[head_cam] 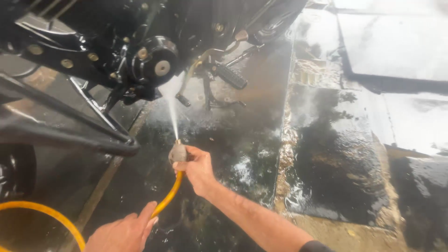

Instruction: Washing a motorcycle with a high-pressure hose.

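Head view looks down past two bare hands at the underside of a black motorcycle (140, 51), which is cut off by the top and left edges so that only its engine casing, frame tubes and a footpeg show. The right hand (198, 170) is closed around a grey spray nozzle (178, 152), fingers wrapped over it; the nozzle points up toward the motorcycle, and a thin jet of water (171, 107) runs from its tip to the round engine cover, breaking into mist there. The yellow hose (170, 196) leaves the nozzle below the right hand and curves down, away from the motorcycle, to the left hand (123, 233). That left hand is partly cut off by the bottom edge; its fingers lie along the hose, but whether they grip it or only rest on it cannot be told. A further loop of the hose shows at the lower left, under the motorcycle's dark frame tubes, and its end is out of frame. Right of the motorcycle the wet floor (336, 154) is glossy with reflections, so its slabs and puddles are hard to separate. Spray blurs the parts just behind the jet.
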